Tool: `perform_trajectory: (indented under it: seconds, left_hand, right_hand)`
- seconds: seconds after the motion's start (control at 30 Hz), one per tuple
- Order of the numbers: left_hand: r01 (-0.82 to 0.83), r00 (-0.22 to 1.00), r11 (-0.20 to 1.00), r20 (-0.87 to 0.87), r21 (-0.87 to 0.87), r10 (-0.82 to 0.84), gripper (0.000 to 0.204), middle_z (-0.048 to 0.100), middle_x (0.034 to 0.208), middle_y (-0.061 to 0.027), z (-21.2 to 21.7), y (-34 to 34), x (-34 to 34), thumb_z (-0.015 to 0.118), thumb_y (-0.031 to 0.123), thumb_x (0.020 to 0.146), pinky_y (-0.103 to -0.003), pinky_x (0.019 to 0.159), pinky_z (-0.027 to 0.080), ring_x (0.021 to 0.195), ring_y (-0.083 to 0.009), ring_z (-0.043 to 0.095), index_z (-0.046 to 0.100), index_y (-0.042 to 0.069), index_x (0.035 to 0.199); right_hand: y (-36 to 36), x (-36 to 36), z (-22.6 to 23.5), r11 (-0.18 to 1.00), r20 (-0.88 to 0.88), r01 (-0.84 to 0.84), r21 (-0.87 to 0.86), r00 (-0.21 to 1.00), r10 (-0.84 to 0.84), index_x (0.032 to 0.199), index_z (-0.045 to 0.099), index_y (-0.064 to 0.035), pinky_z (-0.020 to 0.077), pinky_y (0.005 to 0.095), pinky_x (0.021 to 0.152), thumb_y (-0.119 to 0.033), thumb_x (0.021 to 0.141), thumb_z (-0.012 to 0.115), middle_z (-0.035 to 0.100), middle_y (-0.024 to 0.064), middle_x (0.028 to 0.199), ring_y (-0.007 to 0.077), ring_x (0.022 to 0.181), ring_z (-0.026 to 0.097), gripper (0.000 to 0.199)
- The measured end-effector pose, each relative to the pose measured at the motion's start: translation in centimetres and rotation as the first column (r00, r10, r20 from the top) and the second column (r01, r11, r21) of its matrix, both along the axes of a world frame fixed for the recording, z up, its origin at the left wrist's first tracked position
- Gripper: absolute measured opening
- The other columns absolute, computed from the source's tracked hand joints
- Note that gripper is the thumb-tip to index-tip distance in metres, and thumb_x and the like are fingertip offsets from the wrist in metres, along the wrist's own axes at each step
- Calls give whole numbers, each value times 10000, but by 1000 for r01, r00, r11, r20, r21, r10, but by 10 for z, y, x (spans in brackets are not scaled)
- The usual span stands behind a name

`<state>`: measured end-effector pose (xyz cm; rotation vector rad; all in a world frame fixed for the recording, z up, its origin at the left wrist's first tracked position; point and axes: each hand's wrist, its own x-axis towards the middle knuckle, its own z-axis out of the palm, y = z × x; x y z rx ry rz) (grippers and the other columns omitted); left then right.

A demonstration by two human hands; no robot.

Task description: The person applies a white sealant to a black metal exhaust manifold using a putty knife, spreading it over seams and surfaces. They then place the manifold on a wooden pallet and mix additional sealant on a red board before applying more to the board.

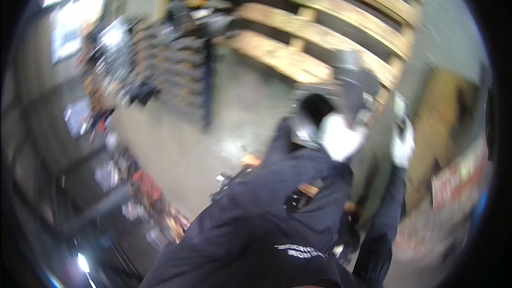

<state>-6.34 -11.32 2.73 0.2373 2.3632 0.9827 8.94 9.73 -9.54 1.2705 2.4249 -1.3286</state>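
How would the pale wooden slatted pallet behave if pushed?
The pale wooden slatted pallet is probably stiff, since crosspieces join its long boards. Likely fairly heavy, given how many boards it has. Its broad, flat, straight-edged shape suggests sliding rather than rolling or tipping.

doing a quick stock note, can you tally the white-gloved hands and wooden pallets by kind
White-gloved: left hand and right hand: 2
Wooden pallet: 1
Total: 3, leaving out grey parts near the left hand, too blurred to count
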Motion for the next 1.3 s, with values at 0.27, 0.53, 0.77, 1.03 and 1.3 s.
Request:
perform_trajectory:
  seconds: [0.27, 0.53, 0.77, 1.03, 1.3]
  left_hand:
    - [-459, 812, 882, 350, -108, 466, 221, 689, 839, -48, 24, -46, -31, 760, 97, 827, -295, 584, 528, 616, -154, 635, 678, 13, 1014]
    - [-666, 680, 742, 345, -81, 647, 442, 690, 1013, -107, 21, -73, -69, 651, 30, 761, -391, 823, 618, 863, -238, 704, 607, -11, 1199]
    - [-669, 686, 742, 356, -34, 634, 440, 678, 1033, -122, 12, -101, -102, 669, 4, 784, -387, 853, 610, 905, -248, 702, 574, -10, 1213]
    - [-637, 700, 770, 389, -41, 599, 401, 664, 987, -101, 10, -103, -116, 647, 37, 746, -424, 825, 632, 869, -268, 711, 602, 18, 1143]
    - [-634, 694, 771, 392, -67, 604, 450, 678, 984, -117, 7, -109, -122, 638, 45, 732, -449, 831, 647, 840, -289, 723, 603, 1, 1179]
  right_hand:
    - [28, -80, -28, 932, -281, -361, 22, 893, 353, 1389, 666, -170, 559, 451, 935, -230, 945, 732, 709, 166, 1205, 393, 1080, 689, 453]
    - [23, -132, -76, 742, -324, -642, 193, 672, 666, 1404, 690, -232, 474, 449, 1088, -242, 975, 699, 681, 97, 1327, 321, 1243, 611, 429]
    - [-1, -170, -97, 731, -387, -683, 3, 673, 630, 1379, 701, -194, 483, 450, 1089, -232, 966, 708, 680, 105, 1317, 331, 1254, 607, 415]
    - [-4, -174, -104, 674, -367, -734, -86, 652, 663, 1404, 705, -251, 498, 471, 1032, -297, 1019, 649, 667, 131, 1208, 336, 1139, 638, 392]
    - [0, -177, -96, 602, -359, -787, -133, 604, 711, 1364, 733, -220, 519, 436, 1023, -244, 1003, 669, 662, 132, 1225, 326, 1140, 645, 368]
